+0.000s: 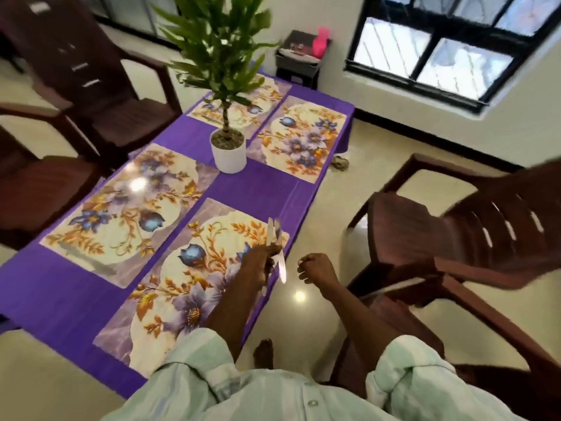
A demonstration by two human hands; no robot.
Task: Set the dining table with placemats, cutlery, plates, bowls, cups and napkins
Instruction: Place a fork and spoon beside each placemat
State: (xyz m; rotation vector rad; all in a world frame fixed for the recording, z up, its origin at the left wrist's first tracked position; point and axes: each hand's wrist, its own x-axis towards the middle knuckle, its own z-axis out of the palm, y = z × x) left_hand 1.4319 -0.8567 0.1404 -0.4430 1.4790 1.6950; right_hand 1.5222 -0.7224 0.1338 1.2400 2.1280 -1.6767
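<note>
**Cutlery stage of table setting: knives held over the near right placemat**

The left hand (258, 265) grips a small bundle of table knives (277, 253) above the right edge of the near right placemat (182, 287). The bundle's long axis runs near to far, slightly tilted; one blade points toward the viewer and down, the other ends point away toward the far end of the table. Motion blur hides the exact count. The right hand (317, 268), just beside it off the table edge, is loosely curled; whether it pinches anything cannot be told.

Four floral placemats lie on the purple tablecloth (258, 189): near right, near left (121, 214), far right (300, 138), far left (243, 101). A potted plant (228, 147) stands between them. No plates, bowls, cups or napkins are visible, so the task appears early. The next move likely calls for separating one knife and laying it along the mat's right edge.
</note>
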